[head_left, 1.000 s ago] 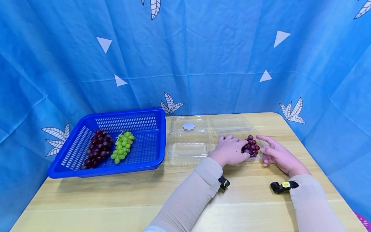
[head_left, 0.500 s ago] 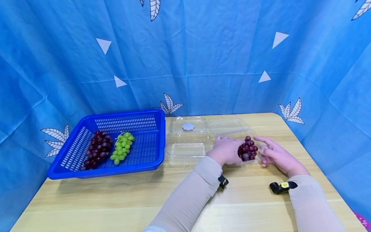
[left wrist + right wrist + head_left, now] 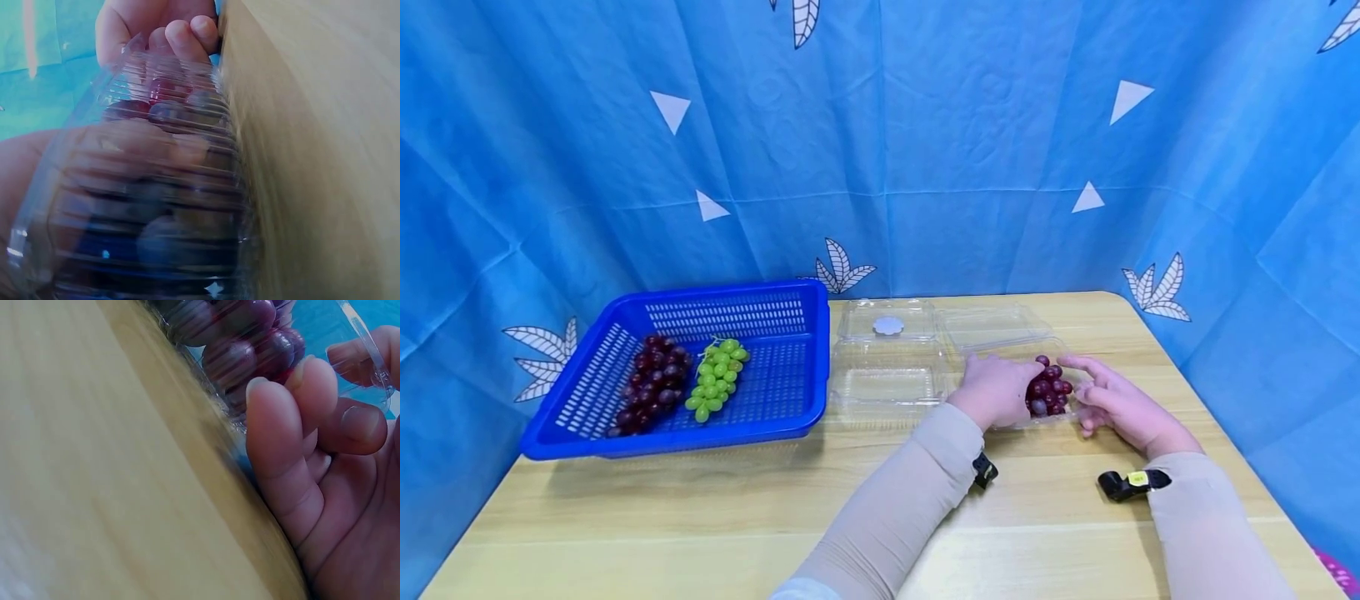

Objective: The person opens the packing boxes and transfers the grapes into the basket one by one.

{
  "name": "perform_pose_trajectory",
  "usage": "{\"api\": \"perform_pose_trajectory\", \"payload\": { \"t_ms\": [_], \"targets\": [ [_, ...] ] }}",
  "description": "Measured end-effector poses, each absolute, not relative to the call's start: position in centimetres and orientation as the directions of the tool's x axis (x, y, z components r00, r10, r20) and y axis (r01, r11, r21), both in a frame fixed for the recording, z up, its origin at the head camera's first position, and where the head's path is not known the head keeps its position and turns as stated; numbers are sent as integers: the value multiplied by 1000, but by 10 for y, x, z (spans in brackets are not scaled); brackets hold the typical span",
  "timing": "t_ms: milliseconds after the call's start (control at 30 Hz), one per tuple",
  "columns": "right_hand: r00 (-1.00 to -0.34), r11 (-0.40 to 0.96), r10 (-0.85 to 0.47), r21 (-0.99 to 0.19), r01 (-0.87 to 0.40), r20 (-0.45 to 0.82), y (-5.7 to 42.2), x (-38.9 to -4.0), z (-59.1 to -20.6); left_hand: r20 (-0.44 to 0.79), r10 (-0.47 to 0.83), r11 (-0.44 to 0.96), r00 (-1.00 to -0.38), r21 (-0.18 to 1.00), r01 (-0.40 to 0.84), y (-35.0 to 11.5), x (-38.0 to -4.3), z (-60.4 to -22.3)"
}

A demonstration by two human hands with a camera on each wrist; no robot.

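In the head view, my left hand (image 3: pixel 996 390) reaches into a clear plastic clamshell box (image 3: pixel 1041 421) and holds a bunch of red grapes (image 3: pixel 1049 392). Through the ribbed wall in the left wrist view, its thumb (image 3: pixel 137 140) lies against the grapes; its other fingers are mostly hidden. My right hand (image 3: pixel 1116 408) stands at the right end of that box, index finger stretched along the rim. In the right wrist view its other fingers (image 3: pixel 275 431) bend loosely, tips right at the clear wall. The box's lid (image 3: pixel 992 325) is folded back.
A second clear clamshell box (image 3: pixel 887 387), lid up with a white label (image 3: pixel 888 326), stands left of the first. Further left, a blue plastic basket (image 3: pixel 816 358) holds red grapes (image 3: pixel 651 387) and green grapes (image 3: pixel 718 379). A blue curtain (image 3: pixel 970 167) hangs behind the table.
The red grapes in the box shifted left and nearer, then slightly right again, together with my left hand. My right hand has stayed almost still at the box's end.
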State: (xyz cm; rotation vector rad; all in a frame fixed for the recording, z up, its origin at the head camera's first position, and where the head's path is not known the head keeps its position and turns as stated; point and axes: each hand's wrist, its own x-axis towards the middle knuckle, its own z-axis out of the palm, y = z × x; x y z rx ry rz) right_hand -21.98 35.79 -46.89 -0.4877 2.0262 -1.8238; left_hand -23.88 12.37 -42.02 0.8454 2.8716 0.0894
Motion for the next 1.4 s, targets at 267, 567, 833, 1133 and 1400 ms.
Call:
{"api": "perform_pose_trajectory", "payload": {
  "t_ms": [267,567,833,1133,1400],
  "targets": [
    [-902,123,-425,-992,23,-73,355,-220,-467,-26,571,812,-820,160,561,122,-242,-420],
    [-911,87,-408,-996,30,-63,356,-219,-466,167,497,789,-851,321,524,120,-242,-408],
    [-918,74,-390,-996,42,-68,353,-218,-462,303,416,753,-857,414,512,111,-231,-372],
    [-920,78,-386,-996,36,-63,355,-219,-465,370,350,629,-860,588,509,81,-218,-331],
    [-916,105,-394,-994,34,-73,355,-220,-468,422,286,586,-860,634,505,18,-203,-305]
  ]
}}
